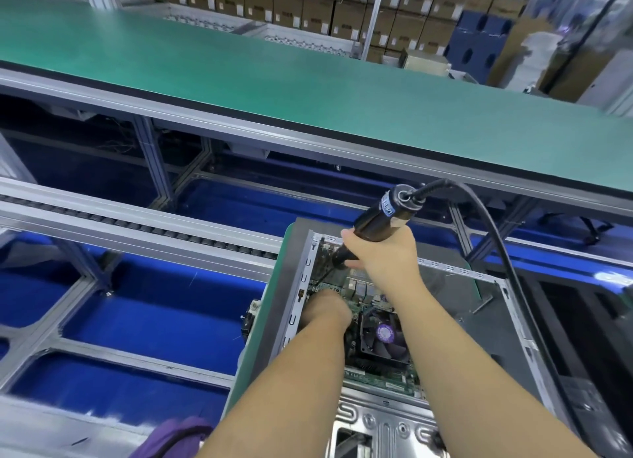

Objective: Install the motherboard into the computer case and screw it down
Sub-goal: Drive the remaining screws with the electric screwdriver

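— Where's the motherboard?
— Lying flat inside the open computer case, its black cooler fan between the two forearms.
— And the left hand?
— Down on the board's far left part; I cannot tell how its fingers lie.
— The right hand?
— Beyond it, gripping the black electric screwdriver, tilted, tip down at the board's far corner. Its cable arcs rightward. Farther off runs the green conveyor.

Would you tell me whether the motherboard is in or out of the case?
In: the motherboard lies flat within the computer case walls, fan facing up.
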A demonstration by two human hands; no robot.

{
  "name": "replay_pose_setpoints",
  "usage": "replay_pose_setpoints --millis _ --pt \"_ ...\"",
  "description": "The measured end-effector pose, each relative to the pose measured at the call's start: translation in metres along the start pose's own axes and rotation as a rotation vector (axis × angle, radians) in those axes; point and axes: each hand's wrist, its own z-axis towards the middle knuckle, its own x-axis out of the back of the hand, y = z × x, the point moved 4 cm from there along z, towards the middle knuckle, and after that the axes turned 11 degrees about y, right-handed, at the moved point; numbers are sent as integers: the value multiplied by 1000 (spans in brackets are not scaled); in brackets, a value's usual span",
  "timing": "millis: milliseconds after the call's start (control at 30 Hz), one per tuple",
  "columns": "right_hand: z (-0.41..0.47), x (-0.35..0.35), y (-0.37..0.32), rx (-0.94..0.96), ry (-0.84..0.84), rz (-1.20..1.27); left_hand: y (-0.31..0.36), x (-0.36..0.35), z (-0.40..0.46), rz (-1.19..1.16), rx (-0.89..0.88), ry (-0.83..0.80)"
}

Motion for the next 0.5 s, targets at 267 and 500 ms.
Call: replay_pose_setpoints --millis 267,500 --pt "11 -6 -3 -19 -14 1 2 -3 3 7 19 22" --pt "14 -14 -7 -4 -36 -22 1 -1 1 -14 42 40"
